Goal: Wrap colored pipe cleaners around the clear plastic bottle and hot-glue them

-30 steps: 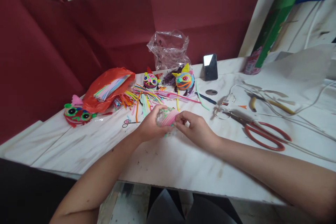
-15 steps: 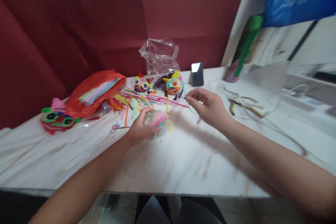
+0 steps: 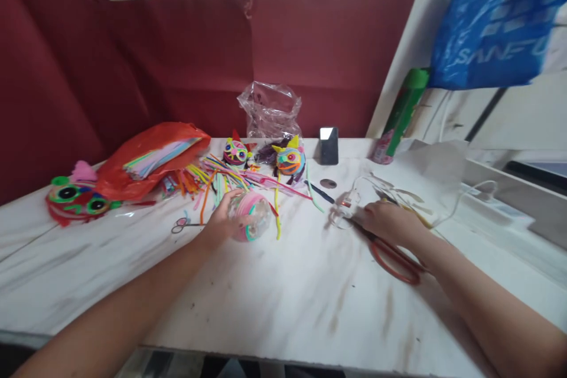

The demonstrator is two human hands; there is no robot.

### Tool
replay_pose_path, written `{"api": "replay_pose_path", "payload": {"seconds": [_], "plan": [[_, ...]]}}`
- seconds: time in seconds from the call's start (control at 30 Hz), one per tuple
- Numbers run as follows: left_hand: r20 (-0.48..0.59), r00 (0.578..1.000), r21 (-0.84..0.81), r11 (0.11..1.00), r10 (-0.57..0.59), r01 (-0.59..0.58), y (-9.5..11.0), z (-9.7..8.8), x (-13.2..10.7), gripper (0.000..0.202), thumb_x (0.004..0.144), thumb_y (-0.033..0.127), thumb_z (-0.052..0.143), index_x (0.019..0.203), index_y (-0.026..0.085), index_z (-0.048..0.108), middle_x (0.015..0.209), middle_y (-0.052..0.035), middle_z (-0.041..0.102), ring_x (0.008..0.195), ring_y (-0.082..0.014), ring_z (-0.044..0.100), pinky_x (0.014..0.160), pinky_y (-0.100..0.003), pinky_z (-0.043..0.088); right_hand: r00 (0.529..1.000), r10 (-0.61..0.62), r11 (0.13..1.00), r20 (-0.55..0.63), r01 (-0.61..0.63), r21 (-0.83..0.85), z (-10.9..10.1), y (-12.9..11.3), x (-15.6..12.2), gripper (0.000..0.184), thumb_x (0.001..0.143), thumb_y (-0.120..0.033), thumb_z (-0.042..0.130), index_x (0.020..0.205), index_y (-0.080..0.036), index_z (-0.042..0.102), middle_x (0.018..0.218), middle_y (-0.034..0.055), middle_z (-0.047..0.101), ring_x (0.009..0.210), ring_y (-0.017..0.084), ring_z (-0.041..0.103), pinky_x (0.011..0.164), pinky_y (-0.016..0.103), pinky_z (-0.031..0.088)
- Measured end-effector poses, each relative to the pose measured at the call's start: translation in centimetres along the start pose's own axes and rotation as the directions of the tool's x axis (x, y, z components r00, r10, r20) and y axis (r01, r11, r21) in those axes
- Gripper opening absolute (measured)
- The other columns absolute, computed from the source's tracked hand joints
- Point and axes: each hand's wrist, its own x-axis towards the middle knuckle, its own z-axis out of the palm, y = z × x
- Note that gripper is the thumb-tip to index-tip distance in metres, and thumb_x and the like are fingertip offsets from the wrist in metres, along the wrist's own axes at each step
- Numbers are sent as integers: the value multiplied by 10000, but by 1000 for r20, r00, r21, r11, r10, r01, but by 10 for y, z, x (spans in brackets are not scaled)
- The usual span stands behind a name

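My left hand (image 3: 221,221) is wrapped round a rounded clear plastic form (image 3: 261,221) partly covered with pink and green fuzzy strips, held above the table. My right hand (image 3: 383,221) is lowered at the right, fingers curled and partly hidden. By its fingertips is a blurred clear object (image 3: 345,209) with a small orange spot. Red-handled scissors (image 3: 396,263) lie under and beside this hand; whether it grips them or the clear object is unclear. Loose pipe cleaners (image 3: 221,177) lie behind my left hand.
Two decorated animal heads (image 3: 290,159) (image 3: 236,152), a phone (image 3: 328,146) and a clear bag (image 3: 270,109) stand at the back. Left are a red bag (image 3: 146,156), a larger animal face (image 3: 80,195) and small scissors (image 3: 181,225). Pliers (image 3: 407,209), cables and a green can (image 3: 405,112) are right.
My right hand has come down and to the right, reaching the red-handled scissors and clear object. My left hand still holds the rounded form, now turned differently. The camera view has shifted.
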Motion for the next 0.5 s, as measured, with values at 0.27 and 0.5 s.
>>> {"api": "replay_pose_path", "payload": {"seconds": [0.27, 0.5], "plan": [[-6, 1000, 45, 999, 24, -24, 5, 4, -3, 729, 615, 467, 754, 1257, 207, 526, 1359, -124, 545, 1309, -372, 450, 1095, -506, 351, 947, 154, 928, 282, -40, -371, 3, -4, 8, 314, 809, -330, 547, 1042, -141, 639, 1052, 210, 669, 984, 372, 633, 745, 439, 472], [4, 1000, 62, 998, 12, -12, 5, 6, -6, 721, 634, 495, 729, 1264, 222, 506, 1348, -111, 543, 1304, -366, 451, 1099, -516, 340, 953, 212, 895, 217, -101, -434, -3, -17, 8, 232, 808, -316, 532, 910, -124, 614, 990, 195, 655, 926, 317, 635, 710, 373, 452]]}}
